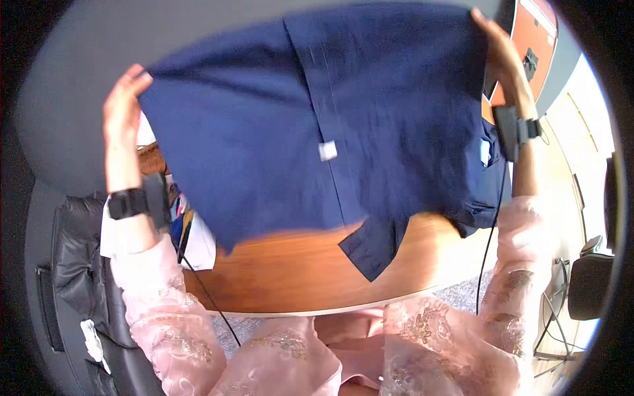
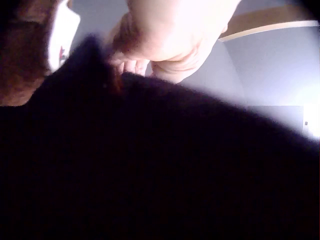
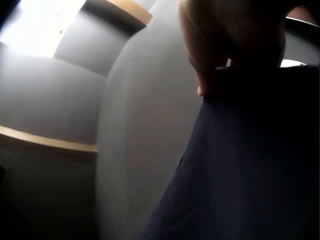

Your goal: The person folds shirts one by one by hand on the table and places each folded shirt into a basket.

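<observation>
A navy blue shirt (image 1: 238,132) is stretched wide between my two hands, above the table. A placket-like strip runs down its middle, with a small white label (image 1: 327,151) on it. My left hand (image 1: 122,109) pinches the upper left corner. At the upper right corner, my right hand (image 1: 503,56) grips the cloth, its fingers partly hidden behind it. A narrow flap (image 1: 374,254) of the same cloth hangs at the lower edge. Dark cloth (image 2: 150,165) fills much of the left wrist view. In the right wrist view, the shirt (image 3: 240,160) hangs from the fingertips.
Below the shirt lies a curved wooden table (image 1: 277,277). White and coloured cloth (image 1: 196,244) shows by its left side, with a black leather chair (image 1: 82,257) beyond. More navy cloth with a pale label (image 1: 485,153) lies at right. Cables (image 1: 211,300) trail from both wrists.
</observation>
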